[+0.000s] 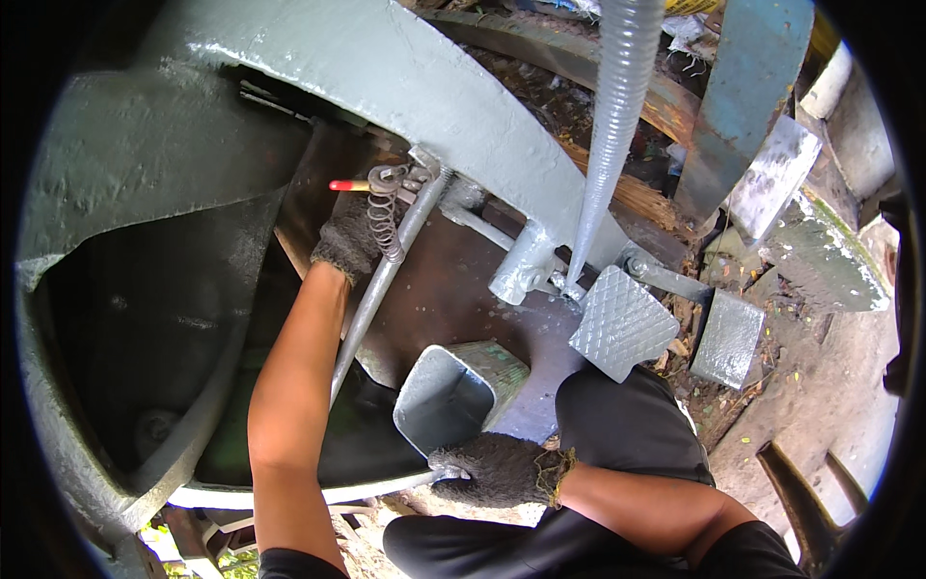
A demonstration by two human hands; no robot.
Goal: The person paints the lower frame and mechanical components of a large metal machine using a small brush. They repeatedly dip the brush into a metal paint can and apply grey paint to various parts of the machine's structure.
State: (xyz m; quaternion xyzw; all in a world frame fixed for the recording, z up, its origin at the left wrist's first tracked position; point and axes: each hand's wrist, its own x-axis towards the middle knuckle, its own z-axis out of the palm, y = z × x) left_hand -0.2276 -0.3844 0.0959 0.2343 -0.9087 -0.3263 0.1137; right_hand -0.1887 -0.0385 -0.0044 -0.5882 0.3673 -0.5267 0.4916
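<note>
My left hand (347,239), in a dark grey knit glove, reaches in behind a silver-painted rod (384,275). A coil spring (383,224) hangs beside the glove, and a red-and-yellow stick-like piece (349,184) pokes out above it. The fingers of this hand are hidden behind the metal parts. Lower down, my right hand (497,470), gloved alike, is closed around the silver end of a curved metal rim (446,469). Just above it stands an open-mouthed, box-shaped metal tube (446,396).
A large grey-painted curved panel (424,82) arches overhead. Toward the right are a ridged pedal plate (624,323), a smaller pedal (728,338) and a tall silver ribbed lever (617,125). Scrap metal (743,96) and wood (641,198) lie beyond; a pronged metal piece (801,492) sits lower right.
</note>
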